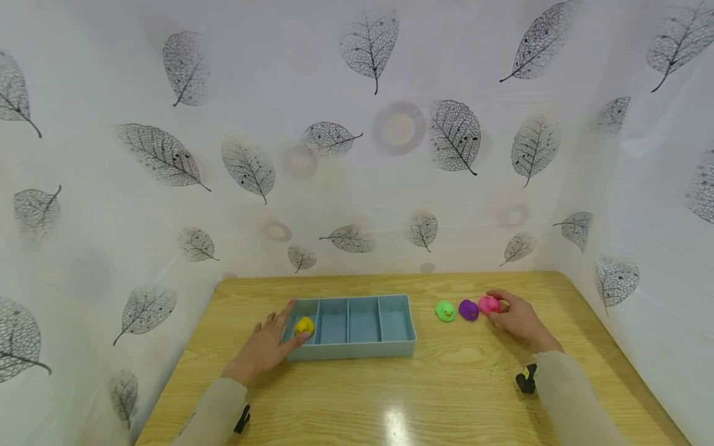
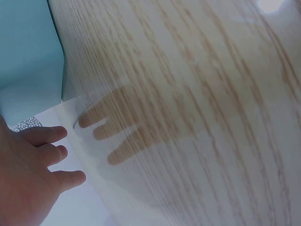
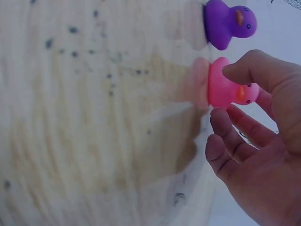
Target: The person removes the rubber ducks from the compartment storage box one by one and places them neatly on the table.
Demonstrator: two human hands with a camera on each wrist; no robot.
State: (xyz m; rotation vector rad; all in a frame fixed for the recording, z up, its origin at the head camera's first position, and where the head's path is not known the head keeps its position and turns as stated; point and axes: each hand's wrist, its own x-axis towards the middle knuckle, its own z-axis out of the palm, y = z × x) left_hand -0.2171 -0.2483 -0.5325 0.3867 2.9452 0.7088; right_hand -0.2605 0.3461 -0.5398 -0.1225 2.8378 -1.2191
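Note:
A blue-grey tray [image 1: 357, 350] with several compartments in a row stands on the table, its near corner [image 2: 33, 80] large in the left wrist view. A yellow rubber duck [image 1: 304, 326] sits in its leftmost compartment. My left hand [image 1: 264, 347] rests at the tray's left end, thumb over the front rim and fingers spread fairly straight along the side. To the right of the tray, my right hand [image 1: 519, 317] pinches a pink rubber duck [image 3: 221, 84] between thumb and forefinger, the duck upright at table level. Beside it are a purple duck [image 1: 468, 310] and a green duck [image 1: 445, 311].
The wooden table [image 1: 334, 396] carries everything, with small dark specks at its right side. White sheeting [image 1: 346, 186] printed with leaves hangs along the back and both sides. A dark strap piece [image 1: 526, 378] shows at the right wrist.

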